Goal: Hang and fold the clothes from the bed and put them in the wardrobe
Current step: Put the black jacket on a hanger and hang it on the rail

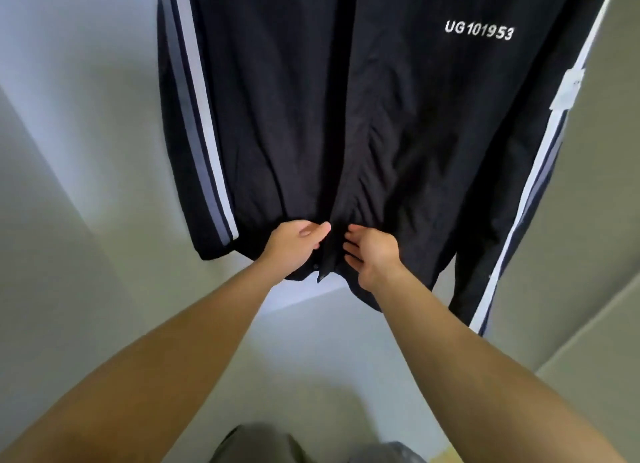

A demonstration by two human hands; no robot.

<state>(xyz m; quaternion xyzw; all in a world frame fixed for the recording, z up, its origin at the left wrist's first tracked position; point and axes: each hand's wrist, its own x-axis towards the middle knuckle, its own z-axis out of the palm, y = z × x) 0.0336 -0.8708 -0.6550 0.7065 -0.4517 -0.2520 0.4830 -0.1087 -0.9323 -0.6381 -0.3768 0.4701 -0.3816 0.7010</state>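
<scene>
A black shirt (pixel 398 116) with white and grey stripes down its sleeves and white lettering on the chest hangs in front of me inside the wardrobe; its top is cut off by the frame. My left hand (pixel 296 243) grips the left front edge near the hem, thumb on top of the cloth. My right hand (pixel 370 253) holds the right front edge beside it, fingers curled toward the button placket. The two hands are a few centimetres apart at the shirt's bottom centre. A white tag (pixel 568 88) hangs on the right sleeve.
Pale wardrobe walls (pixel 86 82) surround the shirt, with a side panel (pixel 606 220) at the right. A light shelf or floor panel (pixel 311 341) lies below the hem. My trouser legs (pixel 263 445) show at the bottom edge.
</scene>
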